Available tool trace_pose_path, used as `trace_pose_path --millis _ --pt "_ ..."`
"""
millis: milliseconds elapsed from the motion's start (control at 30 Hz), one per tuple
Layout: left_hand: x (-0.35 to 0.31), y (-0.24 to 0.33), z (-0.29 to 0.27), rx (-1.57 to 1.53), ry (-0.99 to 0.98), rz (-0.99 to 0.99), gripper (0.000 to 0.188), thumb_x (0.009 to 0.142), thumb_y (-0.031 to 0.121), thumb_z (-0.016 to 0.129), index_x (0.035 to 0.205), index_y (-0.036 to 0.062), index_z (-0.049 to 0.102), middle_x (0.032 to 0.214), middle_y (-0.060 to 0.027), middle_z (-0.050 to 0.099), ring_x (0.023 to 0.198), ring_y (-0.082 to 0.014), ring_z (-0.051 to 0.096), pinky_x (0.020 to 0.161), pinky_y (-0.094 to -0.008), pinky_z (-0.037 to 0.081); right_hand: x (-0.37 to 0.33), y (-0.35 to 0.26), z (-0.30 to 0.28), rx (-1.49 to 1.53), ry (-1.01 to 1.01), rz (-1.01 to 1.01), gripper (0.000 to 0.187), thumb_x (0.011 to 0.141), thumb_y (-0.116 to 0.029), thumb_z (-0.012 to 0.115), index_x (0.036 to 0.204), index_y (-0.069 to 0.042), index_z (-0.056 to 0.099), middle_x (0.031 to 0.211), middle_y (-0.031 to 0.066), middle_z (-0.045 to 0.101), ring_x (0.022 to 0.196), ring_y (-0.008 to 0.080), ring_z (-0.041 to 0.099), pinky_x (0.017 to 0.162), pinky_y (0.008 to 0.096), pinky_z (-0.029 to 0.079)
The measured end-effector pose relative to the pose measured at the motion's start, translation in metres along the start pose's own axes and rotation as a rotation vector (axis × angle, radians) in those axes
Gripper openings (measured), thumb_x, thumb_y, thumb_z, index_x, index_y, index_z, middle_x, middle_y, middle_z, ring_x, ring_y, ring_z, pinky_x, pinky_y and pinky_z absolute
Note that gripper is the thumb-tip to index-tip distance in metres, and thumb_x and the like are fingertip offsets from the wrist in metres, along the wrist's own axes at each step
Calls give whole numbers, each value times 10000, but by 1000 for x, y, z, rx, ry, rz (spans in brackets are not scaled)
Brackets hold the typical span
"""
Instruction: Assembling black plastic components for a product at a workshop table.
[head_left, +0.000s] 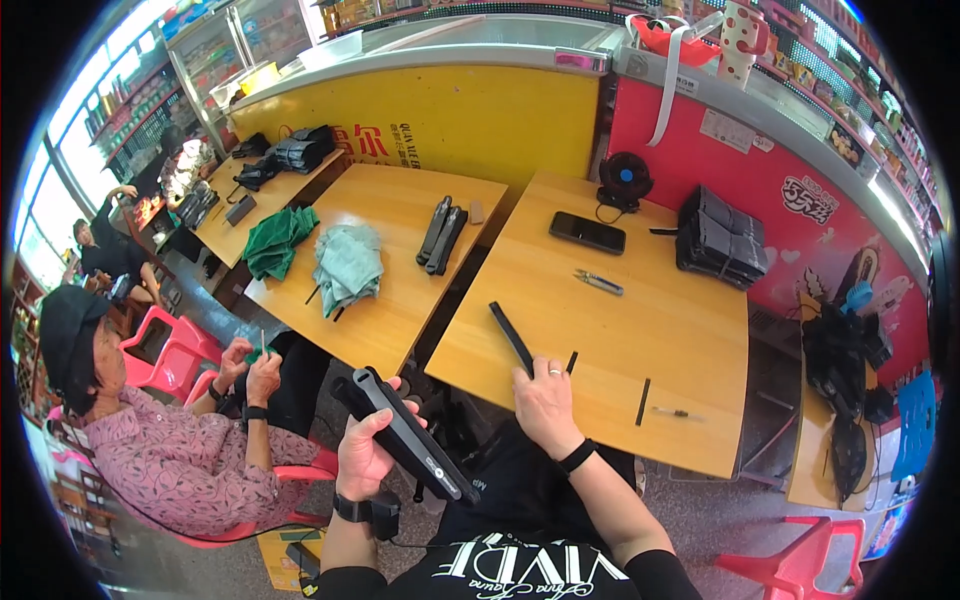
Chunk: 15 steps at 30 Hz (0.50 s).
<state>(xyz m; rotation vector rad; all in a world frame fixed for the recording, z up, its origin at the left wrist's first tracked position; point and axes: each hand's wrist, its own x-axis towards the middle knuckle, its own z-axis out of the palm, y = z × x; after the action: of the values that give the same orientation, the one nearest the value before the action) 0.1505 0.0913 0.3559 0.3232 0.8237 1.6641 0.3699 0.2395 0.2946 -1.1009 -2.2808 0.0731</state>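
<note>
My left hand [367,452] is wrapped round a long, flat black folded piece [425,440] with rounded edges and a small light mark. It is held tilted, off the near edge of the table. My right hand [545,402], a ring on one finger, rests on the wooden table [690,330]. Its closed fingers grip the near end of a narrow black strip [508,332] that points away from me. Two shorter black strips, one [573,362] beside my fingers and another [643,402] farther right, lie near a small slim clear tool [678,413].
Farther back are thread snips [598,283], a phone [587,232], a small black fan [625,180] and a tied black bundle [720,240]. The left table holds green cloth [280,243], pale green cloth [348,268] and black folded pieces [441,235]. A person [180,430] sits at left.
</note>
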Motion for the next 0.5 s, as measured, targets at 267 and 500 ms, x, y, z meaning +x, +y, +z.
trace_pose_path --millis 267,500 --pt "60 -18 49 38 -32 -196 508 849 119 665 1299 -8 467 1019 -188 634 942 -351 639 906 -493 504 -5 40 -57 80 -1 -16 107 632 22 582 728 -8 547 819 160 498 806 345 533 658 407 471" --pt "93 -66 121 0 -197 -465 488 845 94 635 1296 28 461 1075 -171 633 1000 -365 634 927 -506 495 -24 57 -109 485 -18 245 533 735 -150 746 1202 2 539 1194 192 555 1065 337 542 882 400 428"
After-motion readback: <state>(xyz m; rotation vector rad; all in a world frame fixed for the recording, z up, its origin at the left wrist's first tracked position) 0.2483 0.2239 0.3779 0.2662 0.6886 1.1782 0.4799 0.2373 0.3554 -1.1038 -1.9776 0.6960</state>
